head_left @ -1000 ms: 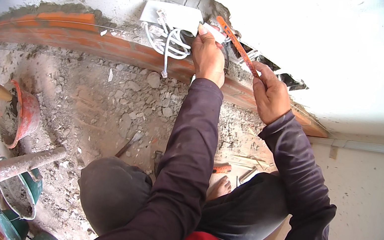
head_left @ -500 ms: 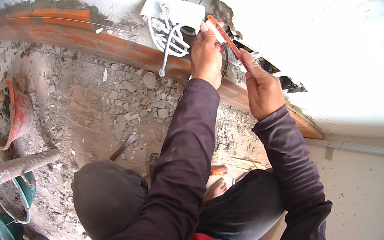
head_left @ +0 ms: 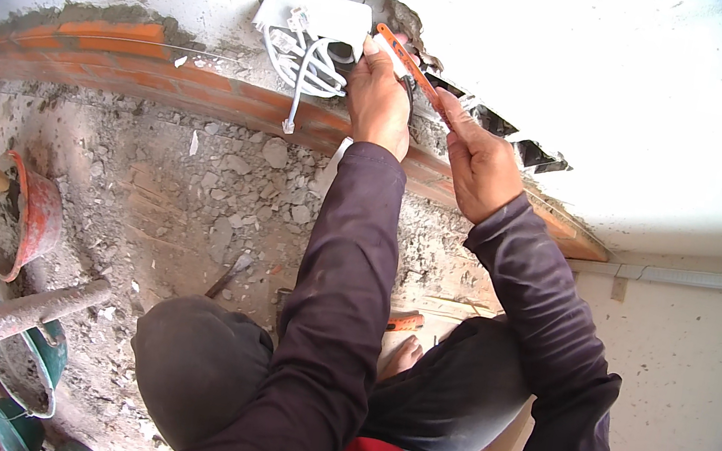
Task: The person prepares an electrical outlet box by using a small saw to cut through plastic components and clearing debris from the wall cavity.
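Grip of the right hand [head_left: 483,171]: thumb and fingers pressed together, pinching the lower end of a flat orange strip [head_left: 413,70]. Grip of the left hand [head_left: 380,108]: thumb laid along a small white piece [head_left: 391,56], fingers partly hidden behind it, pinching it in front of the wall's broken lower edge. From the right grip, the strip's long axis runs up and to the left, across the upper right side of the white piece (whether the two actually touch, I cannot tell). That piece lies up and left of the right grip; the left hand is clearly nearer. Just left of the left thumb sits a white box [head_left: 328,13], with looped white cables [head_left: 295,102] hanging below it, over the brick course [head_left: 213,89] at the floor's wall-side edge.
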Demonstrator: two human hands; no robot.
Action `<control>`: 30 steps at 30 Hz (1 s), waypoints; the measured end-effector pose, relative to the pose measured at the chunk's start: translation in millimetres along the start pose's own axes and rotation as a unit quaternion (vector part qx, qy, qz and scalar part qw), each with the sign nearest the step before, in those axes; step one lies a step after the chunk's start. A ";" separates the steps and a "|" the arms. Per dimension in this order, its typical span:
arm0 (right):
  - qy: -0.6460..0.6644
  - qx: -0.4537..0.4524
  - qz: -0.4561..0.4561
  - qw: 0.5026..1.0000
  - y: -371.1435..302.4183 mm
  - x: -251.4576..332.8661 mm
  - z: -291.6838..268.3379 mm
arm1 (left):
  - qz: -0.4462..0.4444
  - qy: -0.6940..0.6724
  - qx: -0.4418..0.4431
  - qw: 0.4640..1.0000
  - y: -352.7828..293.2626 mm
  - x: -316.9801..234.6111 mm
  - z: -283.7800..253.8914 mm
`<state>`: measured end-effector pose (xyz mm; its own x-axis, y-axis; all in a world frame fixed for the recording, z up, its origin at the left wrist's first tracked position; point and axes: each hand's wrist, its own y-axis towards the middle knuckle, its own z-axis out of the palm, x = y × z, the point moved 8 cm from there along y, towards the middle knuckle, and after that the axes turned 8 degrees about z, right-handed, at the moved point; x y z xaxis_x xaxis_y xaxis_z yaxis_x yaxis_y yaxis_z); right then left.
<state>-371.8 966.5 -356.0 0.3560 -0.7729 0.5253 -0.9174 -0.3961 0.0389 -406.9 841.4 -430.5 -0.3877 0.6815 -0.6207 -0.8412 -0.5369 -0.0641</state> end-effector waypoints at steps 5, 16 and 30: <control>0.035 -0.049 -0.051 0.997 2.1 -3.6 -0.3 | 0.005 0.071 -0.024 0.997 5.1 0.4 -2.6; 0.367 0.151 0.154 0.905 -15.6 -4.7 11.4 | -0.004 0.025 -0.048 0.999 1.7 -0.1 -2.7; 0.428 0.175 0.131 0.877 -22.1 6.2 8.2 | -0.015 0.021 -0.017 1.000 -1.5 -3.8 2.5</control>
<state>-347.8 966.4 -360.5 -0.2611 -0.2643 0.9284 -0.7834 -0.5040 -0.3637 -405.1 840.8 -426.0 -0.3464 0.6765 -0.6499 -0.8382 -0.5343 -0.1095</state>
